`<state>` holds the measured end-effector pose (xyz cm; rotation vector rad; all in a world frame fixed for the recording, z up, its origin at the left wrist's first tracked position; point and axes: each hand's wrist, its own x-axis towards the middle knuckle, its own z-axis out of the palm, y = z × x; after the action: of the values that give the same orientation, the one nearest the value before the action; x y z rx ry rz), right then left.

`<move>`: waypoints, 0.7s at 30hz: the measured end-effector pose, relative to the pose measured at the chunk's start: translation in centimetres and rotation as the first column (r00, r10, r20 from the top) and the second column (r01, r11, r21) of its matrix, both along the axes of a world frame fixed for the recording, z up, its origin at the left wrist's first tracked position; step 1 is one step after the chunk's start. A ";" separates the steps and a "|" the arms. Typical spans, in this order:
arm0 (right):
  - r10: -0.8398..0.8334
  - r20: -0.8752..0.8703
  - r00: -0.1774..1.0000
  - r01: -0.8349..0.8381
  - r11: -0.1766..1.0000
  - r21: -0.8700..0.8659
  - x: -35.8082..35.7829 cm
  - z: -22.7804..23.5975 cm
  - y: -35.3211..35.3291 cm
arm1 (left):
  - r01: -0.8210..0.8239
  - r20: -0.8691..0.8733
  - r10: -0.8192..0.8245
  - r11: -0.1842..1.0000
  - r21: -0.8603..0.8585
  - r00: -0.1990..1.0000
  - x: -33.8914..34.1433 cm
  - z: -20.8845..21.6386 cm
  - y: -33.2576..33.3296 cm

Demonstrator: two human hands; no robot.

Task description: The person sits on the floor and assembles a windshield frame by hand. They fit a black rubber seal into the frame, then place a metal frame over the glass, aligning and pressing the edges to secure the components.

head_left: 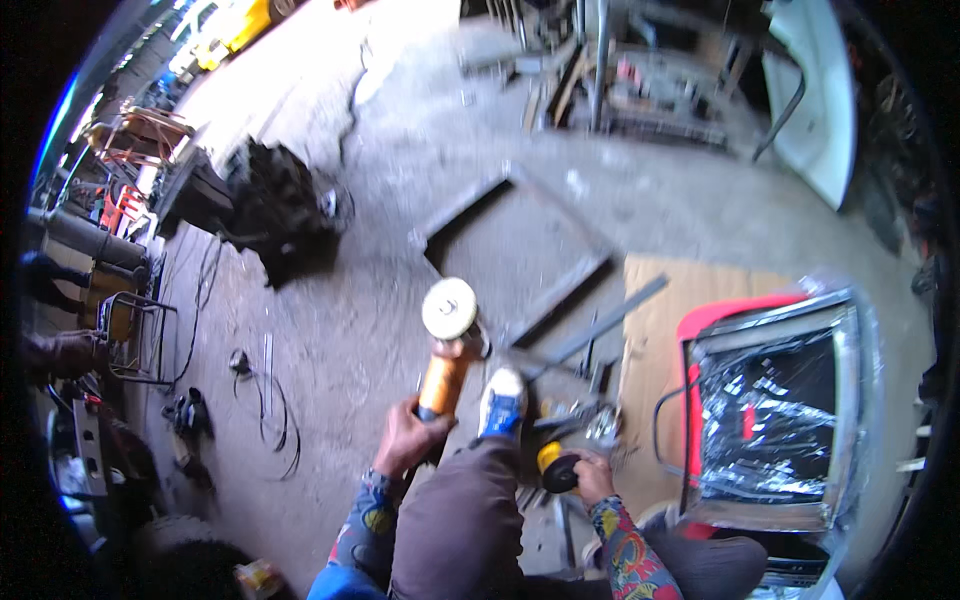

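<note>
Orange angle grinder (445,372) is gripped by the left hand (405,437), fingers wrapped around its body; a yellow-black tool (557,467) is clasped by the right hand (594,476) near scattered metal bars (596,330).

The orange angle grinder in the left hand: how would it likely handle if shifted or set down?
The angle grinder looks rigid and probably front-heavy, its pale disc sitting beyond the left hand. Its rounded orange body might roll if laid on the concrete floor.
</note>
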<state>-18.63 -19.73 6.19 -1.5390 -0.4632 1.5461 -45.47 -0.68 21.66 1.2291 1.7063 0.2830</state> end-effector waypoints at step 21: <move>-0.330 -0.199 0.923 0.376 0.656 0.654 -4.9 28.1 -7.3 | 0.571 0.545 -0.667 0.734 0.367 0.507 1.6 20.8 -16.9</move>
<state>-23.55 -27.01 34.34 -0.9140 -0.5755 0.9428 -43.91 -17.56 42.50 1.5389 0.5644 0.3360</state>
